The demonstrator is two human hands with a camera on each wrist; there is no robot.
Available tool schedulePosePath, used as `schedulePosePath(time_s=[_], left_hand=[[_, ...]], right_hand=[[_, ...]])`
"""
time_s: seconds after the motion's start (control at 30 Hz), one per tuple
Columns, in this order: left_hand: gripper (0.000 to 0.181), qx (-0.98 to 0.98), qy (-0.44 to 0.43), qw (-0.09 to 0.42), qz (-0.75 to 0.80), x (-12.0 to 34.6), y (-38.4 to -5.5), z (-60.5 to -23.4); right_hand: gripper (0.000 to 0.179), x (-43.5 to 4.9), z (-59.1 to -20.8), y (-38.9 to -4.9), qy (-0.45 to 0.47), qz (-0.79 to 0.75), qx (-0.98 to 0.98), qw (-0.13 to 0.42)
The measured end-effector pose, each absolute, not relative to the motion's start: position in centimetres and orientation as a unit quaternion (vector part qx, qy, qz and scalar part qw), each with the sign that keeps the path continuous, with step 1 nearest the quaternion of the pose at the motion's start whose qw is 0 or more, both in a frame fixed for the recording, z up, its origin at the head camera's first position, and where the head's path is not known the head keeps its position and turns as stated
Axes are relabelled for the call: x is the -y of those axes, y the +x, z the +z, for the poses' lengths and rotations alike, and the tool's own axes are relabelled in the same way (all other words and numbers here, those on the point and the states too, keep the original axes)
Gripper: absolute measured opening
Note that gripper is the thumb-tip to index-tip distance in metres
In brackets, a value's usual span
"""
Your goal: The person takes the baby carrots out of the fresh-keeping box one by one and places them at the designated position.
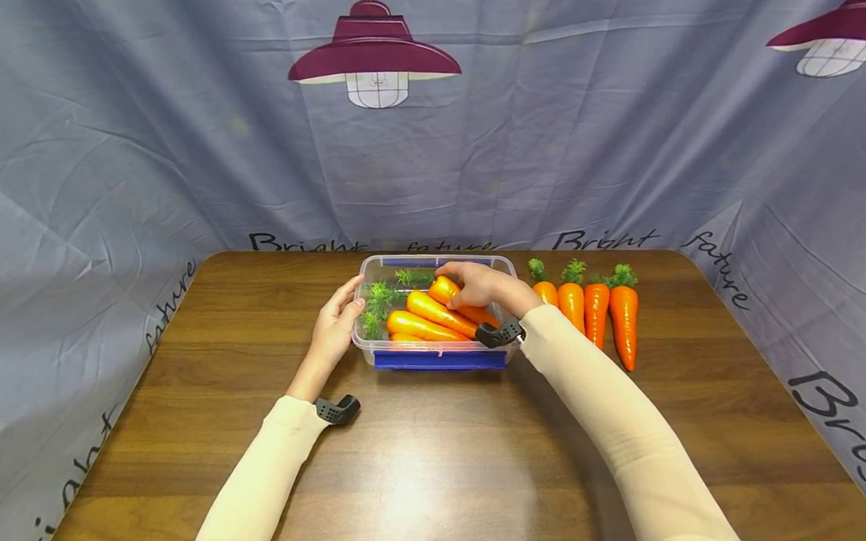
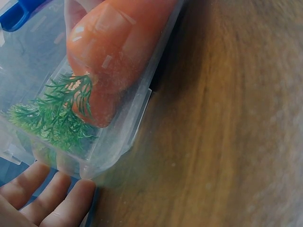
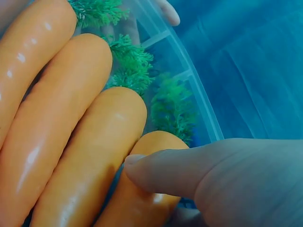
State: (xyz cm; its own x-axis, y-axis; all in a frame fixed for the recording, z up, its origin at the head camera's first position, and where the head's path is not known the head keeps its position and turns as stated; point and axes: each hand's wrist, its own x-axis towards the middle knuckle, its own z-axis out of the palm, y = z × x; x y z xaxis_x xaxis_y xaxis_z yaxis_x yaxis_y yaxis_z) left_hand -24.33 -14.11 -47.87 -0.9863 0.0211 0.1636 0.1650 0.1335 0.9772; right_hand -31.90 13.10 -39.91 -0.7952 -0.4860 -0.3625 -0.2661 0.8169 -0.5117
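Note:
In the head view my right hand (image 1: 479, 284) reaches into a clear plastic box (image 1: 441, 346) and grips the rearmost carrot (image 1: 444, 289) near its leafy end. The right wrist view shows the thumb (image 3: 165, 172) lying across that carrot (image 3: 142, 203). Several other orange carrots (image 1: 432, 306) lie side by side in the box, their green tops (image 1: 380, 296) toward its left end. My left hand (image 1: 334, 323) rests against the box's left end, fingers (image 2: 71, 203) touching the outer wall and the thumb by the rim.
Several more carrots (image 1: 623, 325) lie in a row on the wooden table (image 1: 412, 461), right of the box, partly behind my right forearm. Blue clip flaps (image 1: 440, 359) line the box's long sides. A printed grey-blue cloth (image 1: 480, 161) hangs behind the table.

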Motion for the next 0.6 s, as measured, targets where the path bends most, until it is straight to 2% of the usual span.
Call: schedulePosePath(time_s=[0.6], left_hand=[[0.047,0.747,-0.069,0.062,-0.658,14.1,-24.3,-48.0]], right_hand=[[0.067,-13.3,-39.0,-31.5,-0.245,-0.243,-0.910,0.231]])
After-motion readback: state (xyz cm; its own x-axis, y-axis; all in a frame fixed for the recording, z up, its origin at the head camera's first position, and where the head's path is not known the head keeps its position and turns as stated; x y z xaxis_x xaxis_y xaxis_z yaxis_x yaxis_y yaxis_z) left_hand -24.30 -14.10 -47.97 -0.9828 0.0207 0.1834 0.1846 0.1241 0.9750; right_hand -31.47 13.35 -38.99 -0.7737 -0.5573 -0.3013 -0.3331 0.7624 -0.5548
